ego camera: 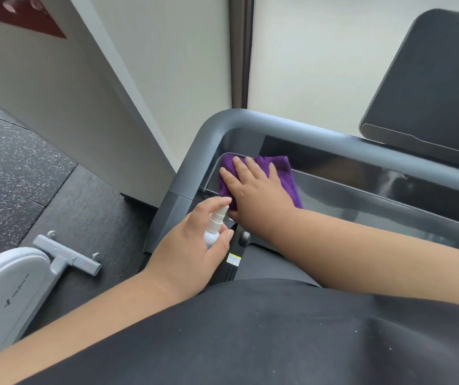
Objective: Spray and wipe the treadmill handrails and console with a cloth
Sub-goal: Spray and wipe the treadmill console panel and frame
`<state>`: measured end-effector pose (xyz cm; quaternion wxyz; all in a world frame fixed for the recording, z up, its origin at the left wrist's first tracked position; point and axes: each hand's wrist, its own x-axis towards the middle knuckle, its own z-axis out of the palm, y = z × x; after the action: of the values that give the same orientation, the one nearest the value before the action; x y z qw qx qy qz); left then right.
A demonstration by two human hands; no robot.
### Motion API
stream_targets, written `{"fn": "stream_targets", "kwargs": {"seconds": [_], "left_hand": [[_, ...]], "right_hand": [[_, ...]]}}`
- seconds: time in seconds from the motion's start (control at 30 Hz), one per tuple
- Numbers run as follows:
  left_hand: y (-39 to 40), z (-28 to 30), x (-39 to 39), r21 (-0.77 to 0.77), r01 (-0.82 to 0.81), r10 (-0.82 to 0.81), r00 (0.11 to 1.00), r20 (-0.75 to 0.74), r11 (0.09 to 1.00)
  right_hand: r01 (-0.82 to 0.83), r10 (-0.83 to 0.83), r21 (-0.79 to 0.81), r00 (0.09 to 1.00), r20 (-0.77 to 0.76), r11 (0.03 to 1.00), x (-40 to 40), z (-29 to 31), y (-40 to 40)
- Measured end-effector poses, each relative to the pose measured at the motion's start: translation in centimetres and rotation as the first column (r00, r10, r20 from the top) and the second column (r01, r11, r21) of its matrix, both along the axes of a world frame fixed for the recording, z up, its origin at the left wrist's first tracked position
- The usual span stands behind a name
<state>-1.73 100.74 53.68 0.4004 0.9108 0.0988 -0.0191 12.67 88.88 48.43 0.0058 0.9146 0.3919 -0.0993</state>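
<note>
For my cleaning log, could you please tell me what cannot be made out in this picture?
Head view only:
- Spray bottle: body and contents hidden inside the left hand.
- Purple cloth: middle covered by the right hand.
- Screen: cut off by the right edge.
- Yellow sticker: print too small.

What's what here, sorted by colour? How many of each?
Purple: 1, cloth
White: 1, spray bottle
Dark grey: 2, handrail, screen
Light grey: 1, exercise machine
Total: 5
</note>
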Motion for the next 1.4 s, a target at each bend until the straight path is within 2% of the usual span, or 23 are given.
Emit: {"fn": "stream_targets", "kwargs": {"seconds": [0.17,0.3,0.4,0.5,0.57,0.63,0.7,0.73,0.8,0.97,1.07,1.23,1.4], "left_hand": [[0.6,0.5,0.3,-0.009,-0.04,0.04,0.998,0.042,0.999],[0.9,0.9,0.4,-0.032,-0.081,0.082,0.995,0.063,0.996],[1.3,0.8,0.4,-0.042,-0.104,0.107,0.992,0.067,0.994],[1.4,0.8,0.4,-0.053,-0.107,0.11,0.993,0.053,0.993],[1.3,0.8,0.4,-0.061,-0.093,0.096,0.995,0.04,0.994],[1.2,0.9,0.3,-0.058,-0.084,0.086,0.996,0.033,0.995],[1.3,0.9,0.0,-0.051,-0.085,0.087,0.996,0.037,0.995],[1.4,0.8,-0.1,-0.048,-0.089,0.091,0.995,0.041,0.995],[1.8,0.7,-0.5,-0.033,-0.108,0.109,0.993,0.048,0.994],[2.4,0.6,-0.4,0.001,-0.139,0.139,0.988,0.062,0.99],[2.6,0.8,0.8,0.01,-0.129,0.128,0.99,0.058,0.992],[1.6,0.9,4.8,0.083,-0.02,0.019,1.0,0.015,0.996],[-0.4,0.5,9.4,0.249,0.161,-0.148,0.987,-0.069,0.955]], "right_hand": [[-0.144,0.153,0.087,0.983,-0.102,0.986,-2.4,0.7,-0.8],[-0.183,0.228,0.365,0.97,-0.083,0.913,-3.9,-0.2,-3.1],[-0.079,0.143,0.617,0.988,-0.054,0.783,-3.3,-0.2,-4.3],[0.059,-0.028,0.721,0.998,-0.054,0.69,-1.3,1.0,-4.1],[0.158,-0.114,0.694,0.987,-0.11,0.702,0.8,1.6,-3.3],[0.243,-0.169,0.541,0.968,-0.183,0.805,2.3,1.6,-1.9],[0.194,-0.15,0.299,0.975,-0.163,0.934,2.5,1.0,-0.2],[0.126,-0.103,0.206,0.987,-0.122,0.97,2.0,0.6,0.5],[0.027,-0.019,0.131,0.998,-0.06,0.991,0.7,-0.1,1.4],[-0.133,0.133,0.189,0.991,0.016,0.973,-1.6,-0.3,-0.3],[-0.186,0.201,0.309,0.979,-0.017,0.933,-3.0,-0.2,-2.3],[-0.112,0.168,0.458,0.982,-0.083,0.882,-3.6,1.2,-5.4],[-0.116,0.206,0.45,0.966,-0.157,0.886,-5.0,1.5,-9.2]]}}
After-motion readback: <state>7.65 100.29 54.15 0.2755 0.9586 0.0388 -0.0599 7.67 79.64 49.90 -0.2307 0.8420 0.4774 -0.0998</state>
